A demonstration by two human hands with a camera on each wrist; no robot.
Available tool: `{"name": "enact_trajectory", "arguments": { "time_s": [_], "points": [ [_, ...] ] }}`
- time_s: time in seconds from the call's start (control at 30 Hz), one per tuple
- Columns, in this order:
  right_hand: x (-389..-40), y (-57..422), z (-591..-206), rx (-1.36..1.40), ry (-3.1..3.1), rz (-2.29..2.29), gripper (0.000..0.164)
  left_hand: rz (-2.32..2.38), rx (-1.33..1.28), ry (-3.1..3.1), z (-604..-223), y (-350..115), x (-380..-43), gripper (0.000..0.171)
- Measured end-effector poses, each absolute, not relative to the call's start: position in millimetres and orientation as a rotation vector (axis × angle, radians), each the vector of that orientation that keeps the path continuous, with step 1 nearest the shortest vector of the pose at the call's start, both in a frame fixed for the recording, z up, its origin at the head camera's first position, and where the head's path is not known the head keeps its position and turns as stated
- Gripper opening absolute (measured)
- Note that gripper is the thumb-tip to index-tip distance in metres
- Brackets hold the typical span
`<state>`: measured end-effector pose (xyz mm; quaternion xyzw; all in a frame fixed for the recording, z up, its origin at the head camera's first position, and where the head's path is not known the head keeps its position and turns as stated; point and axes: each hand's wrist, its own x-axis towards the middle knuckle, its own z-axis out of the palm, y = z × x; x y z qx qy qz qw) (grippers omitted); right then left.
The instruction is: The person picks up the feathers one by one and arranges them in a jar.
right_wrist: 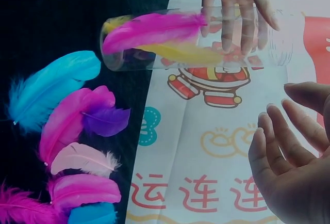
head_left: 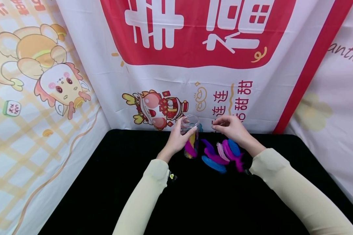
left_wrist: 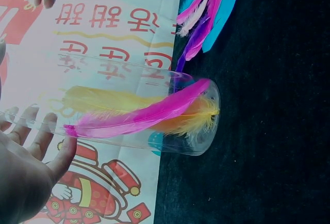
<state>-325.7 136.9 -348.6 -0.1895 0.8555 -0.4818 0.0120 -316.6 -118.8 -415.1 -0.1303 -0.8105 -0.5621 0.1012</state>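
Left hand (head_left: 176, 138) grips upright jar (head_left: 190, 135) | magenta feather (left_wrist: 139, 115) lengthwise inside

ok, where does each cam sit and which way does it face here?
Head: worn high, looks forward and down at the black table; both sleeves and hands show.
Left wrist: at the left hand, looks along the clear jar.
Right wrist: at the right hand, faces the loose feathers.
All share the jar.
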Motion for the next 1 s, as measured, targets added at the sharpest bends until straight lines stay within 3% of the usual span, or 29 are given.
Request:
{"name": "enact_trajectory", "arguments": {
  "time_s": [1.0],
  "points": [
    [-327, 169, -376, -0.527, 2.716, -1.473, 0.023, -1.669, -0.377, -2.402, -413, -119, -314, 0.073]
  ]
}}
